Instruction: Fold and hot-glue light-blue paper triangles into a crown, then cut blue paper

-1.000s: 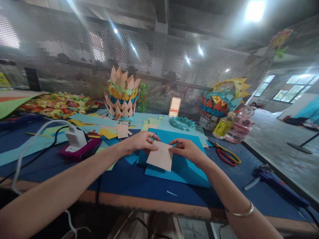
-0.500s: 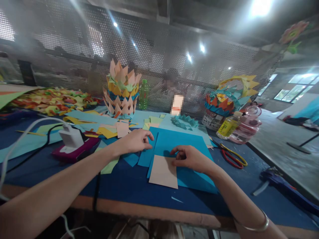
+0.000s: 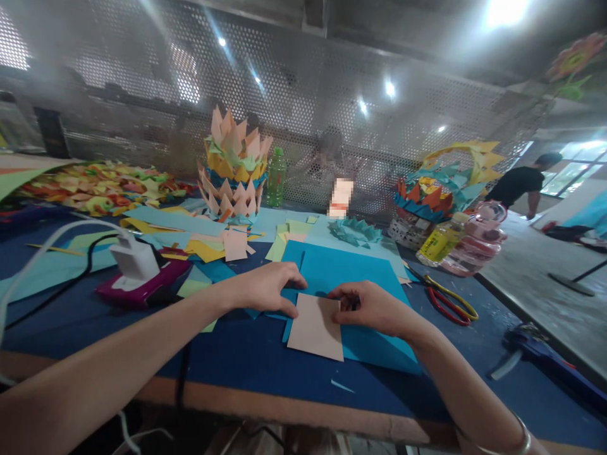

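A pale pink square of paper (image 3: 315,328) lies over the left front part of a large bright blue sheet (image 3: 351,262). My left hand (image 3: 275,287) is at its upper left, fingers and thumb apart, the thumb tip close to the square's left edge. At the upper right corner, my right hand (image 3: 374,308) has its fingers curled and its thumb against the square's edge. Part of the right fingers is hidden behind the hand. Small blue paper pieces (image 3: 225,278) lie left of the big sheet.
Left stand a white plug (image 3: 135,259) on a purple power strip (image 3: 114,294), with cables. Behind are a tiered folded-paper piece (image 3: 232,180), a green bottle (image 3: 275,180) and a teal paper ring (image 3: 355,232). Right lie red-and-yellow-handled scissors (image 3: 450,303) and a blue glue gun (image 3: 545,354). A person (image 3: 519,183) bends in the background.
My left hand has moved right and down to the square's left edge. The right thumb has come onto its right edge. A person has come into view at the far right.
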Tool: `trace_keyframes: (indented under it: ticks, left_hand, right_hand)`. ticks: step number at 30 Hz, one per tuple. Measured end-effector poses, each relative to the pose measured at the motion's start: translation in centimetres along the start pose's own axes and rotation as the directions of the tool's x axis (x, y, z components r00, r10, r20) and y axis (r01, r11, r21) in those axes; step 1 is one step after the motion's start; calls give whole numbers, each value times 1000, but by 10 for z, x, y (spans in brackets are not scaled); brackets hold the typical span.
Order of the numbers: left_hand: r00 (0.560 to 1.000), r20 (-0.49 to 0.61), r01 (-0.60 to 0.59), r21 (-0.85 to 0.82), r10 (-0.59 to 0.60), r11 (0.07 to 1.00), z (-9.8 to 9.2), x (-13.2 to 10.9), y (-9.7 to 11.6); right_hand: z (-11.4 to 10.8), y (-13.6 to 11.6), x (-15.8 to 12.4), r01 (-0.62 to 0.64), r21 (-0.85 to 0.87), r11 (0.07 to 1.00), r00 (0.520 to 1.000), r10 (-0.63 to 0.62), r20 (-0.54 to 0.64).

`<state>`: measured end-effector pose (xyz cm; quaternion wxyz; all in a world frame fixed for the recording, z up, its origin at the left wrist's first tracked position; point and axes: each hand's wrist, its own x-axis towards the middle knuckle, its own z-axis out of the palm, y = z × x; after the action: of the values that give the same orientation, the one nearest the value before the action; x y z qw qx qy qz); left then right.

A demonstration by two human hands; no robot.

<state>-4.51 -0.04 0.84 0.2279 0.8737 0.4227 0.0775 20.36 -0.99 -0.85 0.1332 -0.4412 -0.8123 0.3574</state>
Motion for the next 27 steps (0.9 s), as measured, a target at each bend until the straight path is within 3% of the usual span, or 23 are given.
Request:
trace_keyframes:
  ticks: [3, 11, 15, 21, 27]
  left_hand:
    - [996, 71, 46, 56, -50, 997, 0, 0, 5]
    - [992, 94, 81, 70, -87, 994, 1, 1, 7]
    - [989, 103, 113, -68, -105, 991, 1, 0, 6]
    - [972, 218, 167, -367, -90, 915, -4, -2, 12]
    - [989, 78, 138, -220, -123, 966, 2, -2, 13]
  right_hand:
    - [-1, 1, 0, -7, -18, 1000, 1000, 7, 18]
    - [-1, 0, -1, -33, -20, 999, 999, 32, -6]
    - [0, -1, -2, -32, 0, 999, 999, 32, 3]
    - [3, -2, 0, -6, -2, 1000, 1000, 6, -27]
    - [2, -3, 0, -13, -9, 1000, 1000, 13, -7]
